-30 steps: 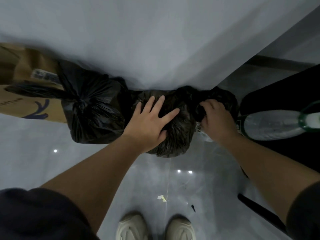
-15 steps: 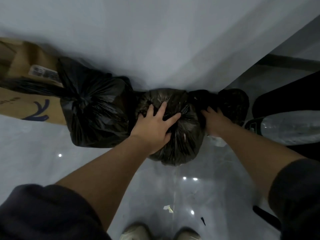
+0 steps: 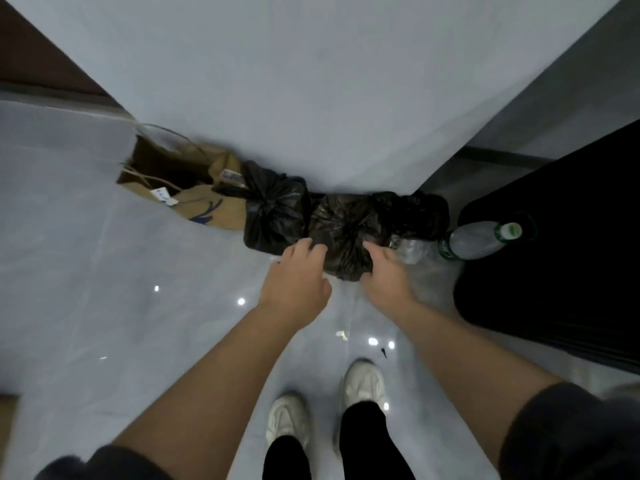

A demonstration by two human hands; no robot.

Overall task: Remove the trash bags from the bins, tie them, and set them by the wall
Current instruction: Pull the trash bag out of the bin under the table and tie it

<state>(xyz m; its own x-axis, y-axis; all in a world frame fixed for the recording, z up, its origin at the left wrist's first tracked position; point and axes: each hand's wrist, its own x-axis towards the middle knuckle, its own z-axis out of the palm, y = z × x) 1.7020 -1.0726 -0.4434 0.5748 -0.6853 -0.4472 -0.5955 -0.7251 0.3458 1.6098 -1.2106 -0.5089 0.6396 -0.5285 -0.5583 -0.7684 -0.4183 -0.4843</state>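
Note:
Three tied black trash bags lie in a row on the floor against the pale wall [image 3: 311, 98]: a left bag [image 3: 273, 213], a middle bag [image 3: 343, 233] and a right bag [image 3: 415, 213]. My left hand [image 3: 298, 282] hovers at the middle bag's near left side, fingers loosely spread, fingertips at the bag's edge. At the bag's near right side is my right hand [image 3: 384, 275], fingers curled down, holding nothing. Neither hand grips a bag.
A brown paper bag [image 3: 194, 192] leans on the wall left of the bags. A clear plastic bottle [image 3: 481, 239] with a green cap lies to the right, beside a large black object [image 3: 561, 244]. My white shoes [image 3: 363, 382] stand on the glossy grey floor [image 3: 104, 289].
Both hands have lifted off the middle bag and drawn back toward me. The view has risen and pulled away, so the bags look smaller and my shoes show.

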